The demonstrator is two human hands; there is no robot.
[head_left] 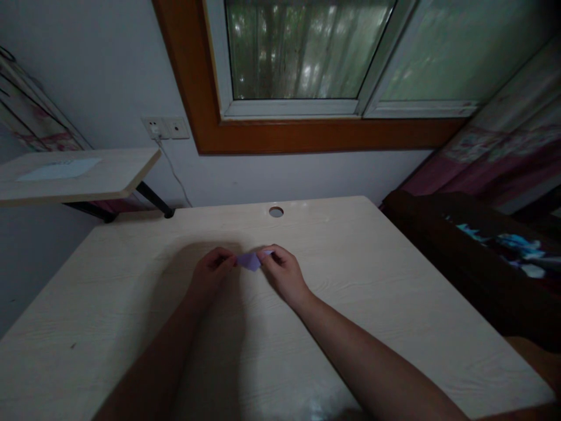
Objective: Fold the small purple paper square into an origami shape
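Note:
A small piece of folded purple paper [249,261] is held just above the pale wooden table [372,292], near its middle. My left hand [213,270] pinches the paper's left end with curled fingers. My right hand [283,272] pinches its right end, thumb and forefinger closed on the edge. Both forearms reach in from the bottom of the view. The paper's exact shape is too small and dim to make out.
A round cable hole [276,211] sits at the table's far edge. A side shelf [87,175] with a pale sheet stands at the left. A wall socket [165,127] with a white cord, a window, and dark furniture [473,257] at the right surround the table.

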